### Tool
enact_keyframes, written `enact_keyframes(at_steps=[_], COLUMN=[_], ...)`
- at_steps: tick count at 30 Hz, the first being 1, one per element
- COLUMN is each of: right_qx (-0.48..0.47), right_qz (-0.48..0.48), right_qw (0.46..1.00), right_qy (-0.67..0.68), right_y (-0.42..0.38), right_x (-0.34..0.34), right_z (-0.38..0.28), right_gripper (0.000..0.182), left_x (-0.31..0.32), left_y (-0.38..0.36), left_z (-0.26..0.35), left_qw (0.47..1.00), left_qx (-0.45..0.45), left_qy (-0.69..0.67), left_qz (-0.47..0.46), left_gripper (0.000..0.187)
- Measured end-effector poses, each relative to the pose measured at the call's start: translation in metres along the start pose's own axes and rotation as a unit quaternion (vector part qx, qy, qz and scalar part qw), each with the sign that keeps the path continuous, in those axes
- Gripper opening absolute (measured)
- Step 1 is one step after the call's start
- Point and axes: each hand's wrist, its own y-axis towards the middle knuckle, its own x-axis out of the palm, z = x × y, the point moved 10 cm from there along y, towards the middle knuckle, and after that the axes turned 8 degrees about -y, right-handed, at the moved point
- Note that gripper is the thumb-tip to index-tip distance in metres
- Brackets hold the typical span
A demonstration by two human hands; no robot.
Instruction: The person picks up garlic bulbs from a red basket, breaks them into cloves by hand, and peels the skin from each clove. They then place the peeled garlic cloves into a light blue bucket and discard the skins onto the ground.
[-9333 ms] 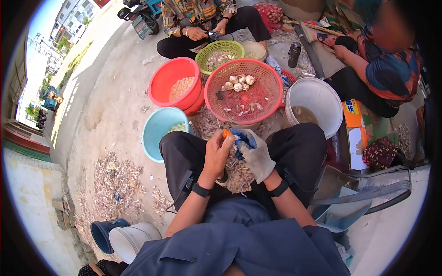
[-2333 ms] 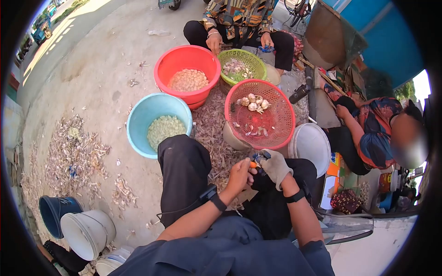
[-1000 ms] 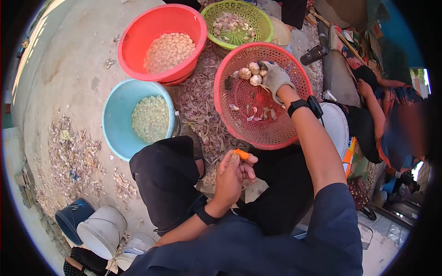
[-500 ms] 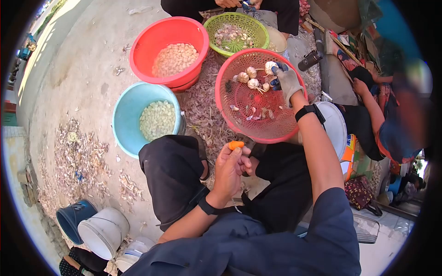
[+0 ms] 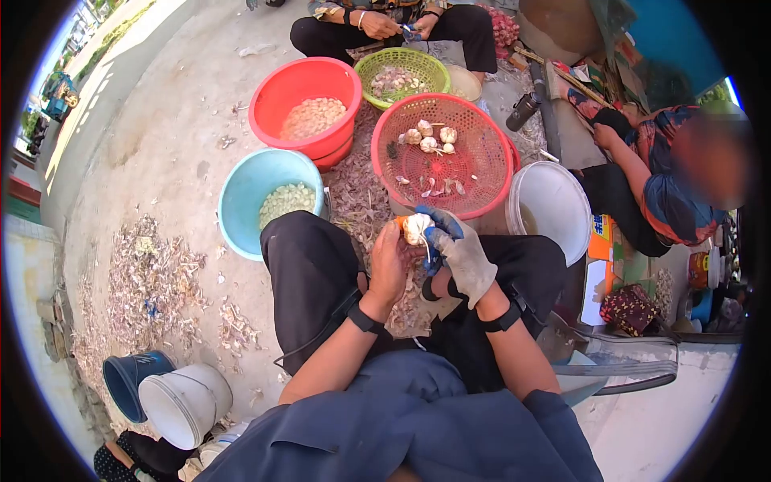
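Between my knees, my right hand (image 5: 462, 253), in a pale glove with blue fingertips, is closed around a whole garlic bulb (image 5: 418, 229). My left hand (image 5: 389, 263) is bare except for an orange cover (image 5: 401, 222) on one digit; it is closed against the bulb's left side. Its inner fingers are partly hidden. Just beyond both hands stands a red perforated basket (image 5: 502, 173), with several garlic bulbs (image 5: 428, 145) and some loose cloves and skins inside.
A blue bucket (image 5: 235, 229) and a red tub (image 5: 265, 104) hold peeled cloves. Behind the basket is a green colander (image 5: 442, 76). A white bucket (image 5: 554, 201) stands right. Skins (image 5: 152, 281) litter the ground. One person works opposite; another sits at right.
My right hand has taken a garlic bulb out of the red basket and brought it down to my left hand. Both hands now meet at the bulb. The view has tilted up slightly.
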Motion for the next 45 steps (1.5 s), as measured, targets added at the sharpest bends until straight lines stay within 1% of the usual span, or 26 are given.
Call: enact_keyframes(at_steps=[1,2,4,6,7,8,10,12,14,15,16,17,18,19,20,22,23,25,28,30,32,33,35,39,43,45], right_qx=[-0.031,-0.035,-0.012,-0.025,-0.029,-0.032,-0.021,-0.034,-0.047,-0.056,-0.064,-0.063,-0.054,-0.044,-0.044,-0.011,-0.012,-0.106,-0.139,-0.119,-0.104,-0.125,-0.123,-0.101,-0.095,-0.108], right_qz=[0.042,0.043,0.112,0.114,0.106,0.099,0.086,0.057,0.073,0.063,0.053,0.053,0.050,0.046,0.047,-0.015,-0.014,0.080,0.046,0.040,0.035,0.046,0.045,0.017,0.039,0.079], right_qw=[0.999,0.998,0.990,0.990,0.993,0.995,0.996,0.987,0.985,0.977,0.965,0.966,0.944,0.917,0.918,0.900,0.901,0.934,0.912,0.909,0.929,0.928,0.931,0.942,0.933,0.933], right_qy=[-0.012,-0.010,0.088,0.074,0.033,-0.007,0.005,-0.144,-0.146,-0.198,-0.249,-0.246,-0.322,-0.395,-0.392,-0.435,-0.433,-0.331,-0.383,-0.396,-0.354,-0.349,-0.341,-0.319,-0.345,-0.334], right_y=[-0.009,-0.016,-0.026,-0.028,-0.031,-0.034,-0.034,-0.031,-0.035,-0.035,-0.035,-0.034,-0.034,-0.033,-0.033,-0.031,-0.032,-0.038,-0.039,-0.036,-0.037,-0.037,-0.036,-0.035,-0.033,-0.037], right_x=[0.001,0.010,0.008,0.009,0.012,0.014,0.012,0.011,0.009,0.009,0.010,0.008,0.008,0.007,0.003,0.004,0.003,-0.010,-0.002,-0.001,0.000,0.000,0.001,0.007,0.010,0.008], right_z=[0.002,0.009,0.034,0.048,0.045,0.042,0.044,0.049,0.045,0.042,0.040,0.039,0.040,0.041,0.040,0.051,0.052,0.031,0.026,0.037,0.045,0.049,0.053,0.056,0.069,0.068], right_gripper=[0.041,0.041,0.040,0.043,0.043,0.042,0.039,0.036,0.033,0.034,0.034,0.034,0.036,0.037,0.037,0.039,0.039,0.044,0.045,0.043,0.041,0.037,0.035,0.031,0.030,0.031], left_x=[-0.001,-0.001,-0.002,-0.020,-0.024,-0.029,-0.033,-0.031,-0.029,-0.025,-0.022,-0.022,-0.030,-0.043,-0.042,-0.042,-0.039,-0.038,-0.031,-0.024,-0.026,-0.022,-0.021,-0.039,-0.046,-0.051], left_y=[-0.004,-0.007,-0.012,-0.010,-0.010,-0.010,-0.012,-0.014,-0.022,-0.027,-0.032,-0.035,-0.033,-0.026,-0.023,-0.023,-0.023,-0.024,-0.025,-0.028,-0.033,-0.034,-0.037,-0.031,-0.024,-0.024], left_z=[-0.004,-0.007,-0.011,-0.011,-0.013,-0.008,0.007,0.012,0.003,0.007,0.006,0.005,0.001,-0.003,-0.001,-0.005,-0.006,-0.008,-0.015,-0.015,-0.025,-0.027,-0.029,-0.036,-0.032,-0.032], left_qw=[1.000,0.998,0.998,0.994,0.994,0.987,0.964,0.966,0.987,0.987,0.985,0.983,0.983,0.976,0.966,0.964,0.963,0.961,0.956,0.952,0.957,0.957,0.965,0.964,0.966,0.964], left_qx=[-0.012,-0.024,-0.017,0.027,0.027,0.058,0.120,0.144,0.047,0.047,0.031,0.015,0.013,0.029,0.046,0.042,0.038,0.030,0.004,-0.012,-0.082,-0.083,-0.069,-0.066,0.005,0.027], left_qy=[0.027,0.053,0.065,0.100,0.104,0.146,0.228,0.205,0.123,0.125,0.140,0.155,0.158,0.202,0.246,0.255,0.260,0.268,0.288,0.303,0.271,0.272,0.233,0.239,0.244,0.249], left_qz=[0.007,0.014,0.017,0.037,0.035,0.045,0.064,0.065,0.092,0.093,0.095,0.096,0.097,0.080,0.063,0.058,0.054,0.056,0.047,0.039,0.059,0.058,0.102,0.094,0.088,0.090], left_gripper=[0.047,0.047,0.046,0.045,0.045,0.045,0.044,0.045,0.045,0.045,0.045,0.044,0.044,0.045,0.045,0.046,0.046,0.047,0.048,0.049,0.050,0.050,0.050,0.050,0.046,0.043])
